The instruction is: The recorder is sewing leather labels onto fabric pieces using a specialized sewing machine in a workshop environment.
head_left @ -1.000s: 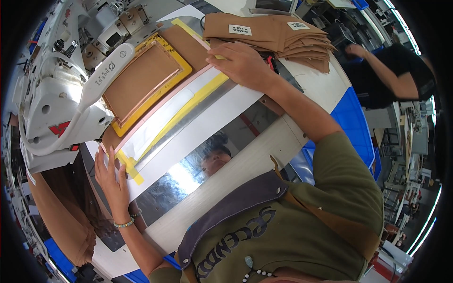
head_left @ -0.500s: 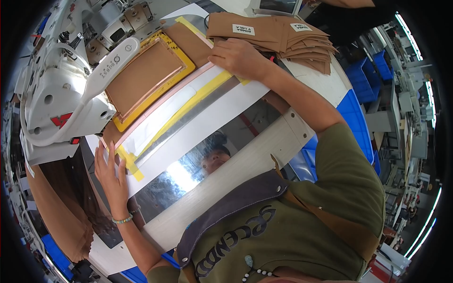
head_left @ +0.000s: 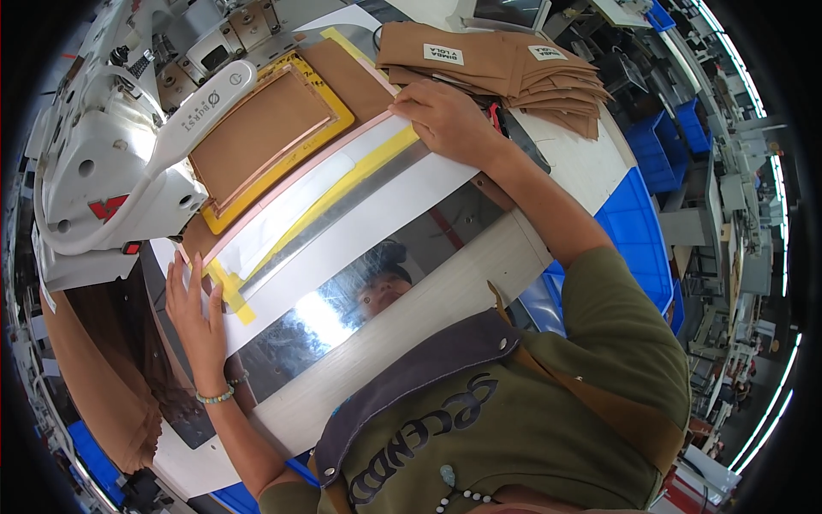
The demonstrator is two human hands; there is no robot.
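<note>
A brown sheet [head_left: 358, 81] lies flat on a white board, under a yellow rectangular frame [head_left: 336, 101] with a copper-coloured inner edge. A pink strip [head_left: 295, 178] runs along the sheet's near edge, beside yellow tape [head_left: 342, 184]. My left hand [head_left: 195, 321] rests by the sheet's near left corner, fingers stretched out and tips touching the pink strip's end. At the opposite end my right hand [head_left: 445, 124] has its fingers bent together on the sheet's right corner. Its thumb is partly hidden.
A white machine [head_left: 103, 180] with a curved handle [head_left: 201, 107] stands at the left. Stacked brown pieces [head_left: 488, 64] with white labels lie at the far right. In front is a shiny metal plate [head_left: 334, 317]. Brown material [head_left: 94, 368] hangs lower left; a blue bin [head_left: 638, 236] is on the right.
My right hand has slid slightly right and nearer along the sheet's corner. My left hand stays at its end. The person at the upper right is out of view now.
</note>
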